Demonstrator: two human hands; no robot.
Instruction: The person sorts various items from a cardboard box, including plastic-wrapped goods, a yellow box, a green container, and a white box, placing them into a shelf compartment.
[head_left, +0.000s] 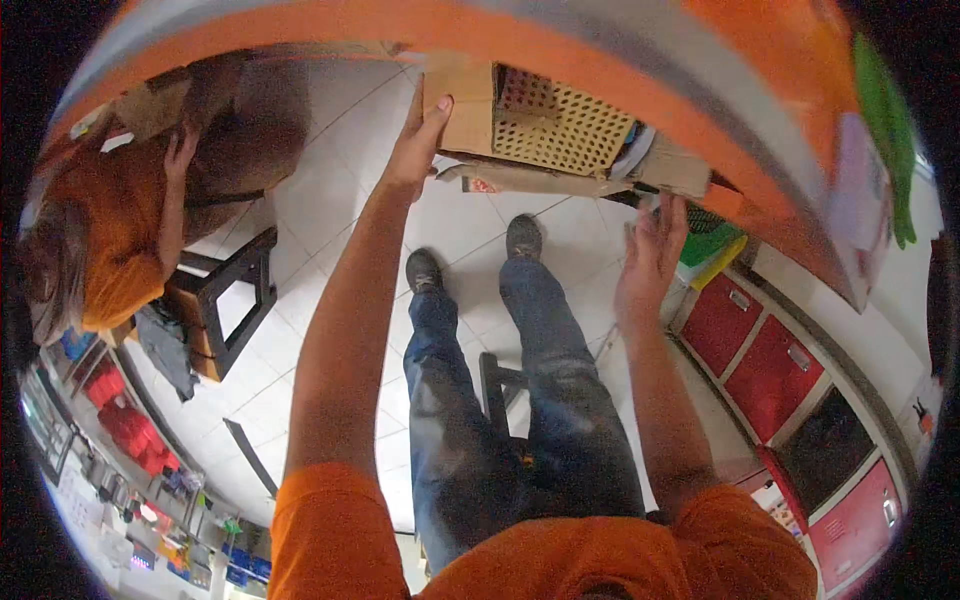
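Observation:
A cardboard box (459, 112) with an open side is at the top centre, and a yellow perforated plastic basket (562, 127) shows inside it. My left hand (424, 142) grips the left edge of the box, its thumb on the cardboard face. A torn cardboard flap (532, 181) hangs along the lower edge. My right hand (656, 244) is raised at the box's right corner, its fingertips by another cardboard flap (675, 166); whether it grips the flap cannot be told. A blurred orange and grey surface covers the upper part of the view.
Another person (112, 240) in an orange shirt sits at the left, near a dark stool frame (240, 300). Red cabinet doors (776, 375) line the right side, with a green and yellow item (709, 251) beside them. A black stool (499, 382) is between my legs on the tiled floor (330, 247).

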